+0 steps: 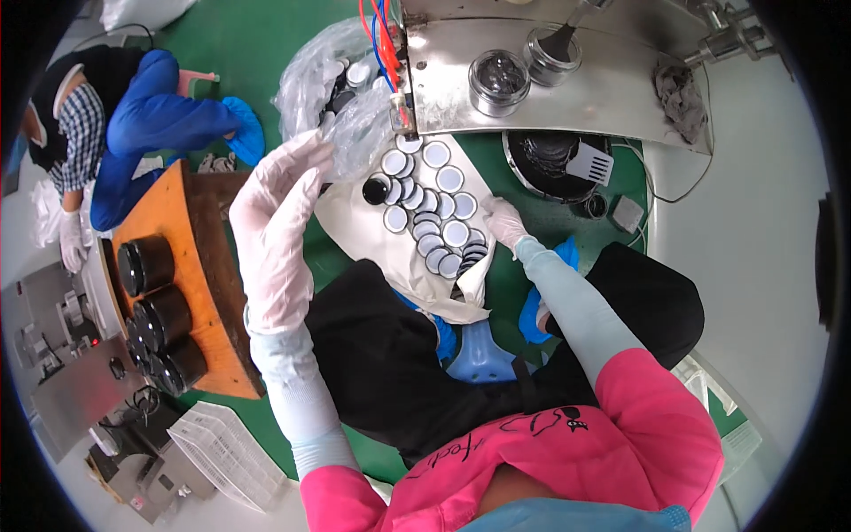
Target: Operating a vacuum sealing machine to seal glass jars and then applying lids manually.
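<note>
My gloved left hand (282,199) is raised at left of centre, fingers loosely bent and apart, just before a crumpled clear plastic bag (346,142) holding more lids. My gloved right hand (503,222) has its fingers curled at the right edge of an off-white sheet (350,222), seemingly gripping it. On that sheet lie many round lids (455,232), mostly white-faced with dark rims, loosely spread and overlapping toward the lower part; one glossy black lid (375,191) stands out among them at the left.
A steel bench (443,62) carries jars (499,82) of dark paste. Below it sit a black-paste basin (541,164) and white scraper (588,167). Left are black jars (160,319) on a wooden stool (204,266), a white basket (222,452), and another person (142,115) in blue trousers.
</note>
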Demonstrator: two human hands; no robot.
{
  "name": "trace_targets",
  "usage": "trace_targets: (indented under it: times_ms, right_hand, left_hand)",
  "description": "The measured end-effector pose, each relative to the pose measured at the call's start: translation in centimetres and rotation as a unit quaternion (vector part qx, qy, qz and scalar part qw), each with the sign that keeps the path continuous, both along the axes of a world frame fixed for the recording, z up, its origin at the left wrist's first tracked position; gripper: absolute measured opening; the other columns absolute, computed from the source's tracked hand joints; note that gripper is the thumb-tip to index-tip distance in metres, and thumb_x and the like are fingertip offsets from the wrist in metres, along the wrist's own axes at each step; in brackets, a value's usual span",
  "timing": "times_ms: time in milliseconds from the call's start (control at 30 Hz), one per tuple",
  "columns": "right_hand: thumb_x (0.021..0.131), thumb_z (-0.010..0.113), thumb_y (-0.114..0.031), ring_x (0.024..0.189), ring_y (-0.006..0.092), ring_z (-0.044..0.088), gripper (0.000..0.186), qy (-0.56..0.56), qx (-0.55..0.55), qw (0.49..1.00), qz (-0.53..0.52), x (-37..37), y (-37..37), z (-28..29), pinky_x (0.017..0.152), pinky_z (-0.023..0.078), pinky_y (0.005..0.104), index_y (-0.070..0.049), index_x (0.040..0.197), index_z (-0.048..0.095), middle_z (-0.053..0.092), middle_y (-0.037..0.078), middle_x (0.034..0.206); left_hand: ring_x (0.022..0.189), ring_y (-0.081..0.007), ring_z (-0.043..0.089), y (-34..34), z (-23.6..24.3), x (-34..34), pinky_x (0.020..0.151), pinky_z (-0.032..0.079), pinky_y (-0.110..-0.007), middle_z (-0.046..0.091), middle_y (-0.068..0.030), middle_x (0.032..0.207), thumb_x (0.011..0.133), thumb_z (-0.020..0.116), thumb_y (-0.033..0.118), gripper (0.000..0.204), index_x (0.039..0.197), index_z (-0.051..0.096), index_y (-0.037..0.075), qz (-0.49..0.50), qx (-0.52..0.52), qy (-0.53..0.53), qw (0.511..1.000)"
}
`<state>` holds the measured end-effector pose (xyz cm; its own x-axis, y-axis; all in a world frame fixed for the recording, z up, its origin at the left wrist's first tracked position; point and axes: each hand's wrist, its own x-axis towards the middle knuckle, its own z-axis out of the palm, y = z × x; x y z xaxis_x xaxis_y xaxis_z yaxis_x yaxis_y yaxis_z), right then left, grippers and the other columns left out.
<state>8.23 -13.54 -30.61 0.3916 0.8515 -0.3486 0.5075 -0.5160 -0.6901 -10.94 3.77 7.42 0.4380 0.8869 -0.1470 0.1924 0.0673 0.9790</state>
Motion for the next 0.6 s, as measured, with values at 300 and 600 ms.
trace_targets:
  times_ms: [300, 600]
  right_hand:
    - [0.086, 0.043, -0.009, 0.086, 0.0377, 0.065, 0.019, -0.105, -0.103, 0.988, 0.053, -2.5, 5.2, -1.7, 0.072, 0.052, 0.0463, 0.003, 0.092, 0.056, 0.064, 0.027, 0.09]
    - [0.073, 0.06, -0.003, 0.08, 0.0242, 0.064, 0.018, 0.118, 0.012, 0.971, -0.21, 1.2, 0.8, 4.5, 0.074, 0.052, 0.0339, 0.004, 0.089, 0.059, 0.063, 0.016, 0.083]
  left_hand:
    - [0.105, -0.0202, 0.058, -2.2, -0.2, -0.3, 0.095, 0.042, -0.033, 0.062, -0.0127, 0.111, 0.083, 0.063, 0.008, 0.036, 0.116, 0.056, -0.005, -0.012, 0.008, 0.048, 0.999]
    - [0.109, -0.02, 0.054, -1.7, -1.9, 3.0, 0.096, 0.04, -0.032, 0.058, -0.0134, 0.116, 0.083, 0.06, 0.004, 0.043, 0.123, 0.049, -0.006, -0.123, -0.054, -0.012, 0.991]
